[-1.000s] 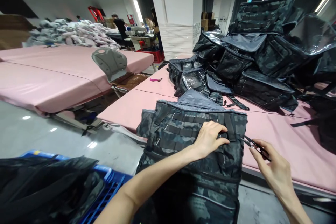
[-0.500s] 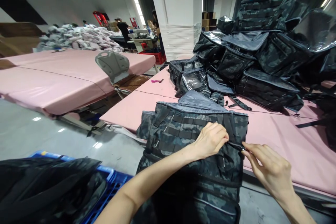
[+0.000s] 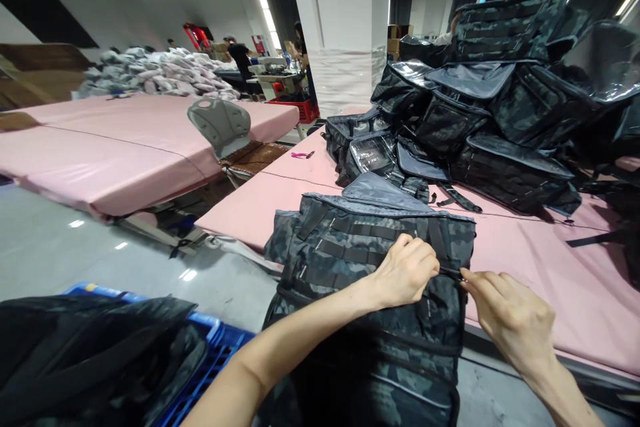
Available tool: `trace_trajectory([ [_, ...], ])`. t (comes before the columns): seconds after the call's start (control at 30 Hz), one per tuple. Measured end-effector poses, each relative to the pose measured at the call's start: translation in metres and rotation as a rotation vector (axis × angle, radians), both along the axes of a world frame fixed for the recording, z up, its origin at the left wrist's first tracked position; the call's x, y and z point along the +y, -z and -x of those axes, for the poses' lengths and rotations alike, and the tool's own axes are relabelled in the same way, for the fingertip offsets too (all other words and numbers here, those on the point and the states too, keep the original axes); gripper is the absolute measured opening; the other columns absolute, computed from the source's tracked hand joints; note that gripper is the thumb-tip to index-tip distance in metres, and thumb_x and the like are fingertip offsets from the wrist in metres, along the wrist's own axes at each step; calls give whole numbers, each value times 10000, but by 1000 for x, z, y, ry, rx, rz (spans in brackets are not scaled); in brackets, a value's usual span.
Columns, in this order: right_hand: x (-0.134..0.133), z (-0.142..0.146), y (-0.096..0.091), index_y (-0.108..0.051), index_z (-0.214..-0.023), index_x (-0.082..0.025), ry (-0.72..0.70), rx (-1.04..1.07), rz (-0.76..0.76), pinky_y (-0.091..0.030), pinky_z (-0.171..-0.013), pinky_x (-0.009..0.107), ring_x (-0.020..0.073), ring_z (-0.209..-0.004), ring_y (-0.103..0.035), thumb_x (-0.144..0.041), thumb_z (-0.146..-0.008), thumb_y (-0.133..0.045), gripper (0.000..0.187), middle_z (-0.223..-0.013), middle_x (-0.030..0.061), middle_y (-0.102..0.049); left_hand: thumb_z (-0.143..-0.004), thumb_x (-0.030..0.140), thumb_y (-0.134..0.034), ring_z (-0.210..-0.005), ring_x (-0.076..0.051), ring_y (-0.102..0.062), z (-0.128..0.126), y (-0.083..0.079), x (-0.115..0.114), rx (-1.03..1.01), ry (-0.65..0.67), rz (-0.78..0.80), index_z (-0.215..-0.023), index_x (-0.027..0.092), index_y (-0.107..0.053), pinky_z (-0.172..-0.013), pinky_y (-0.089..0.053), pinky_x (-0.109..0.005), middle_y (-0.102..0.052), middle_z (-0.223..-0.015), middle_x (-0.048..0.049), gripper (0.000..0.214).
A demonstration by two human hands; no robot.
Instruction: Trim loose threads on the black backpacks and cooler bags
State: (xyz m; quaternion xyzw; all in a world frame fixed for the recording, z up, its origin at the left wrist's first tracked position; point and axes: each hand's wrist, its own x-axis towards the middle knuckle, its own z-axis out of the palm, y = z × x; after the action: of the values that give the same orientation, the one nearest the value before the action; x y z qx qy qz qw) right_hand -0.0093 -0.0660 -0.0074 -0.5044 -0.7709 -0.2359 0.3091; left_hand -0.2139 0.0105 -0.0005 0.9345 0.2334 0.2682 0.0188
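Observation:
A dark camouflage backpack with webbing rows leans upright against the near table edge, its grey-lined flap lying open at the top. My left hand is closed over the bag's upper right front, pinching one end of a thin dark strap. At the bag's right edge, the thumb and fingers of my right hand pinch the strap's other end. The strap is taut between both hands. Whatever lies inside my left fist is hidden.
More camouflage bags are piled on the pink table. A blue crate with dark bags stands at lower left. Beyond are a grey chair, another pink table, a white pillar and a person far back.
My right fingertips have risen slightly along the strap and closed more tightly. My left hand keeps its place on the bag. The whole view has shifted a little.

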Motion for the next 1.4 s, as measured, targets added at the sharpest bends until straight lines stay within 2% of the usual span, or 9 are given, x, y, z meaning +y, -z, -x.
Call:
trace_trajectory([
  [0.17,2,-9,9,-559,-1113,-197,-50,278,166,-427,-586,215,129,-710,-597,-343,-854,-557,298,-883,35,-646,-943,287,-320,-785,-103,-585,28,-15,-1,-57,310,629,-690,162,-635,-802,-394,-222,-654,-807,-5,423],
  [0.3,14,14,13,-582,-1130,-206,52,13,67,-341,-508,230,100,-569,-547,-301,-865,-532,285,-763,10,-615,-917,286,-373,-871,-144,-576,24,4,11,-327,-98,629,-812,154,-663,-830,-422,-261,-650,-895,-31,336],
  [0.4,27,29,13,-647,-936,-222,69,7,96,-274,-468,246,81,-520,-497,-196,-869,-465,196,-761,3,-610,-843,220,-514,-916,-158,-549,15,28,12,-290,-179,541,-888,180,-651,-859,-425,-307,-641,-955,-26,150],
  [0.63,60,22,6,-407,-584,-196,-113,1336,488,-224,-375,221,66,-388,-251,-533,-785,-535,413,-470,-61,-320,-787,137,-573,-918,-150,-577,19,32,6,-317,-148,553,-869,186,-642,-870,-441,-302,-650,-953,-20,118],
  [0.8,59,20,-5,-446,-619,-164,-196,1793,627,-162,-377,182,14,-410,-192,-471,-546,-790,468,-524,-86,-297,-820,154,-526,-827,-126,-586,-2,6,13,-562,-156,522,-1045,196,-606,-796,-484,-272,-612,-1106,-54,243],
  [0.9,54,23,-9,-455,-608,-159,-230,1782,614,-168,-383,182,13,-415,-192,-451,-552,-796,453,-516,-91,-271,-805,160,-555,-934,-149,-583,-25,-4,19,-579,-2,540,-1042,193,-623,-839,-476,-277,-605,-1135,-60,249],
  [1.0,52,21,-10,-495,-620,-155,-189,1648,589,-190,-381,194,30,-416,-221,-492,-604,-749,421,-500,-79,-296,-783,167,-584,-814,-145,-594,-39,-8,25,-552,15,640,-882,169,-682,-800,-472,-265,-653,-857,-27,139],
  [1.17,43,4,-2,-611,-977,-153,62,1092,311,-441,-565,256,140,-650,-532,-493,-732,-622,419,-804,41,-614,-765,215,-609,-724,-125,-566,-37,-9,33,-576,-23,833,-903,158,-707,-734,-457,-242,-645,-805,-18,179],
  [1.4,28,0,7,-629,-961,-181,182,633,125,-425,-542,239,138,-604,-589,-445,-843,-503,315,-827,48,-679,-740,243,-620,-688,-111,-537,-38,-8,31,-719,24,986,-907,149,-715,-659,-440,-221,-629,-816,-30,214],
])
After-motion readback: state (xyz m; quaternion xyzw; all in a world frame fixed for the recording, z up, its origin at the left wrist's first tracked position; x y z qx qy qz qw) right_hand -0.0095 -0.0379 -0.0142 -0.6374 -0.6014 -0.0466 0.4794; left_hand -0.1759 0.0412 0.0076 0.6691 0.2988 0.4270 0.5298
